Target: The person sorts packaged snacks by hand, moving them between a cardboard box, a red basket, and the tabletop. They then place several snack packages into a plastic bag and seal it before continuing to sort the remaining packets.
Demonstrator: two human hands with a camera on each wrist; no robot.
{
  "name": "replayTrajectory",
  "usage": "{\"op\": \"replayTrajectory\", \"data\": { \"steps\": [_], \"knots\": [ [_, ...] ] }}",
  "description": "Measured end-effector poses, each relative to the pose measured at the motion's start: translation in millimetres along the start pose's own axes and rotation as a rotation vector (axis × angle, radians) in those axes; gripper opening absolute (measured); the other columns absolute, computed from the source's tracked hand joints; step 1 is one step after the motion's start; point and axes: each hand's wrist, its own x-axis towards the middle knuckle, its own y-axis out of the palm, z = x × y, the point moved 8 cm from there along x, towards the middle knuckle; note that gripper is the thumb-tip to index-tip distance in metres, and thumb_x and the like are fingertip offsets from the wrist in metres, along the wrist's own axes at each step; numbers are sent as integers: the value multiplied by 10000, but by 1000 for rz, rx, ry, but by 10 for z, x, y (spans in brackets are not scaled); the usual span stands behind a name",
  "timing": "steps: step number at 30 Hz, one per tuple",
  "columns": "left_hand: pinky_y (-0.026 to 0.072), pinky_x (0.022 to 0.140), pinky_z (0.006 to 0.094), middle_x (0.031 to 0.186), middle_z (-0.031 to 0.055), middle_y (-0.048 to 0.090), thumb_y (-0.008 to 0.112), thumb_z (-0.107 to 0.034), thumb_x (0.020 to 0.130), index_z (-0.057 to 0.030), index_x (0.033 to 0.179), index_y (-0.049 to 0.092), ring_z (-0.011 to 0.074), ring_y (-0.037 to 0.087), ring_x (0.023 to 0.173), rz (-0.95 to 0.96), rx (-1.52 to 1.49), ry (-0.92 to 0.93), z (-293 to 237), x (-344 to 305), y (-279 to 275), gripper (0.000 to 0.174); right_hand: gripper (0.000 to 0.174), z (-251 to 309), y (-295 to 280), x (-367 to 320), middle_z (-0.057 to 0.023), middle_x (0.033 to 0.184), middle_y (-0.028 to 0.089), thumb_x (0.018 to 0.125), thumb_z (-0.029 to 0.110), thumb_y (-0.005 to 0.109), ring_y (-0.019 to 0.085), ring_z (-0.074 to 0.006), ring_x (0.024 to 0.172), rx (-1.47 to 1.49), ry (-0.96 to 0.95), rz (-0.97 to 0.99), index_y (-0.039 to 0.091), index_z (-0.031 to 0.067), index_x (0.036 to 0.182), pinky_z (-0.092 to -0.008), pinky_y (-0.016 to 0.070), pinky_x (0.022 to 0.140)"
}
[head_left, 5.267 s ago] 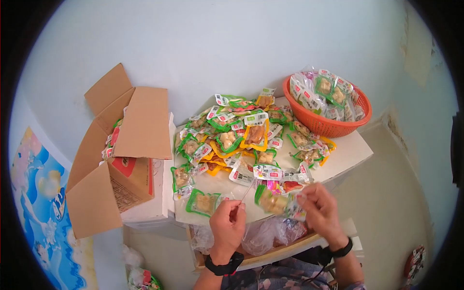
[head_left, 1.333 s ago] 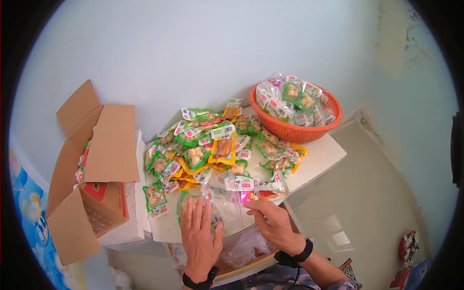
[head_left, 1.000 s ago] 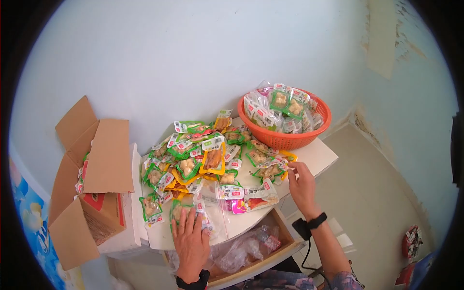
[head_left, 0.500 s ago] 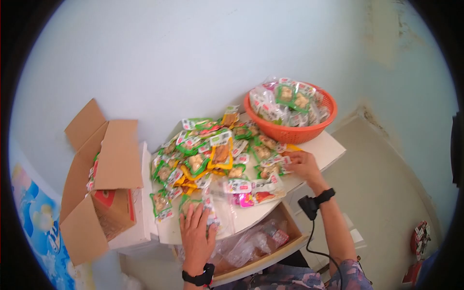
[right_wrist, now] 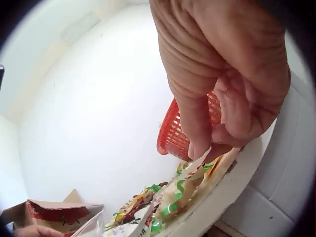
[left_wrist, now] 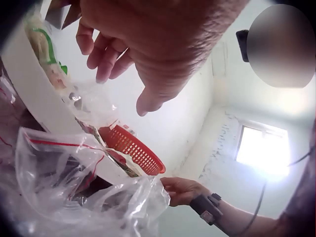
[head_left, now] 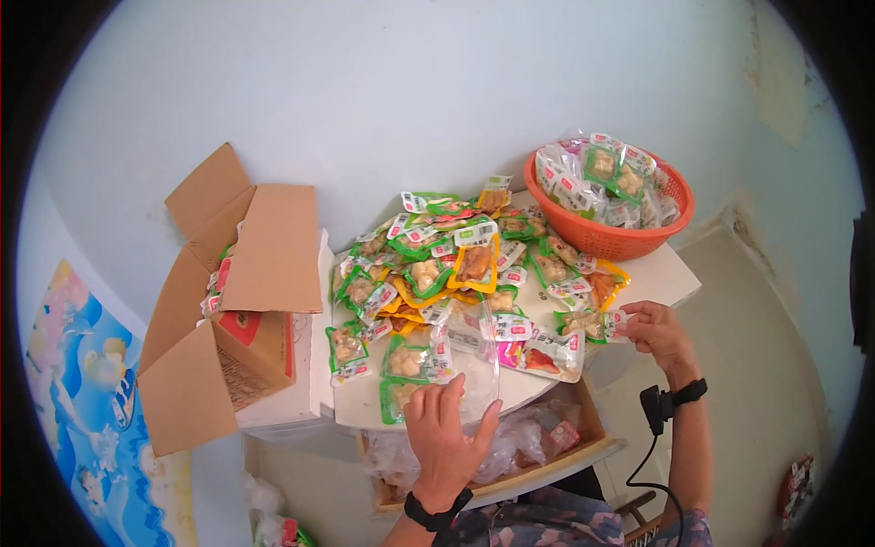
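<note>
My right hand point(head_left: 658, 335) pinches the white end of a green-edged snack packet point(head_left: 583, 325) at the table's right edge. In the right wrist view its thumb and fingertips grip the packet point(right_wrist: 173, 195) by a corner. My left hand point(head_left: 445, 433), fingers spread, hovers at the table's front edge, close by a clear zip bag point(head_left: 476, 387). It holds nothing in the left wrist view. Two green-edged packets point(head_left: 406, 360) lie beside my left fingertips, overlapping the bag in the head view. A large heap of green- and yellow-edged packets point(head_left: 428, 273) covers the table behind.
An orange basket point(head_left: 606, 239) full of packets stands at the back right. An opened cardboard box point(head_left: 271, 251) with packets inside stands left. Below the tabletop, a pulled-out drawer point(head_left: 597, 433) holds clear plastic bags point(left_wrist: 54, 173). A pink-and-white packet point(head_left: 551, 354) lies near the front edge.
My right hand left the zip bag, reached to the packets on the right and now pinches one. My left hand, earlier flat on the bag and packet, has lifted back with fingers spread.
</note>
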Motion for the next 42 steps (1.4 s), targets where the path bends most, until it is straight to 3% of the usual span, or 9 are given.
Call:
{"op": "replayTrajectory", "data": {
  "steps": [10,17,23,26,29,35,38,39,42],
  "knots": [
    [434,830,445,954,103,582,809,-166,780,-39,1106,636,319,534,908,35,79,-14,16,122,323,390,387,-513,-171,-350,-24,855,687,837,32,802,562,-62,637,295,-45,-312,600,8,1167,-216,394,491],
    [484,770,445,922,115,608,736,-59,813,-36,990,691,326,586,886,2,9,5,11,74,188,184,241,-629,-26,-353,38,810,627,940,298,793,539,-35,658,291,109,-226,665,97,977,-179,345,495],
    [431,520,326,819,86,568,755,-34,869,-35,979,683,194,544,604,-37,-155,-161,156,23,65,131,123,-565,11,-354,57,854,659,998,234,719,550,-11,694,322,-118,-189,690,115,986,-158,363,533],
    [425,497,303,791,76,560,758,-25,874,-31,975,682,171,543,581,-70,-184,-170,240,-20,64,127,76,-377,-95,-668,47,898,685,1018,184,680,575,-5,730,373,-264,-436,689,108,1023,-158,382,558],
    [431,498,295,791,68,560,762,-29,876,-27,976,680,163,559,600,-76,-183,-170,270,-38,72,129,79,-62,149,-996,36,937,695,1029,151,651,607,-13,774,505,-339,-441,671,87,1070,-171,448,617],
    [477,539,349,793,83,594,761,-36,857,-51,978,691,227,624,628,-60,-229,-220,205,5,-2,141,82,-10,1074,-1287,-10,989,702,1033,123,640,663,-66,849,401,-240,2,641,63,1089,-237,563,705],
    [443,513,307,811,77,606,740,-14,879,-41,970,686,186,602,608,-114,-222,-177,181,-51,-53,109,69,12,1516,-1251,-17,929,701,1029,120,650,631,-62,754,489,-184,-25,644,57,1057,-224,524,611],
    [449,516,312,818,79,614,742,-17,875,-45,974,690,194,608,610,-121,-210,-161,157,-56,-75,116,72,12,1633,-1219,0,859,686,1027,122,662,537,-29,605,470,-202,-15,648,55,1051,-196,430,512],
    [469,526,329,835,86,635,749,-22,861,-53,986,699,216,626,615,-145,-184,-116,45,-37,-146,137,71,-56,1902,-1123,19,806,663,1026,117,667,436,-2,517,355,-120,133,650,56,1057,-187,330,457]
  ]
}}
